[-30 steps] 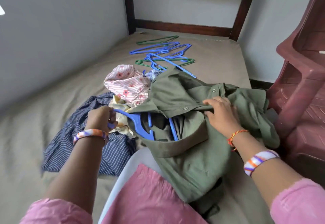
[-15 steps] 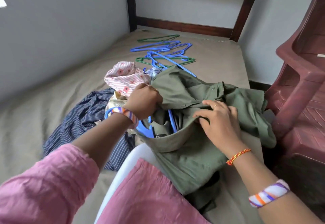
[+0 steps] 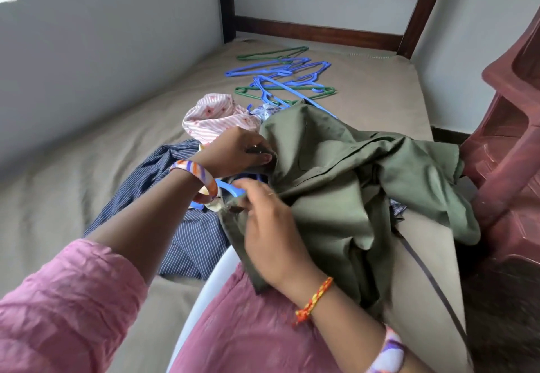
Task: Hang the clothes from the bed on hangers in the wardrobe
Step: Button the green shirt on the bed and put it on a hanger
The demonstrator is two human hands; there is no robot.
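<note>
Taupe mattress (image 3: 365,86); both hands (image 3: 257,185) clamped on soft olive shirt (image 3: 336,173), plastic hanger (image 3: 230,190) inside.

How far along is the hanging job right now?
Done: nothing visibly hung; the wardrobe is out of view. In hand: the left hand and right hand both grip the green shirt at its collar, working a blue hanger into it. Left: the navy striped garment and pink striped garment lie on the bed, with spare hangers beyond.
</note>
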